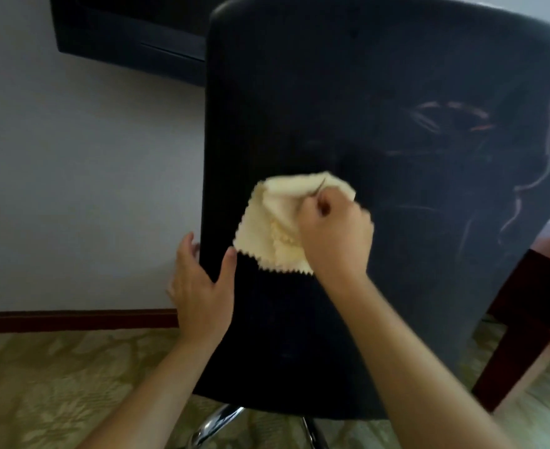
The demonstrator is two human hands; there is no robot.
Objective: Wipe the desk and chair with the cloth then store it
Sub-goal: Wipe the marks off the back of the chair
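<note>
The back of a black office chair [380,92] fills most of the head view. My right hand [337,234] is closed on a pale yellow cloth [273,228] with zigzag edges and presses it flat against the chair back, near its left side. My left hand [199,283] grips the chair back's left edge, thumb on the rear face and fingers wrapped round the side. A dark red wooden desk [526,319] shows at the right, mostly hidden behind the chair.
A white wall [82,189] with a dark red skirting board [73,320] stands to the left. A black panel [131,37] hangs on the wall at the top. Patterned green carpet [47,384] covers the floor. The chair's chrome base [215,422] shows below.
</note>
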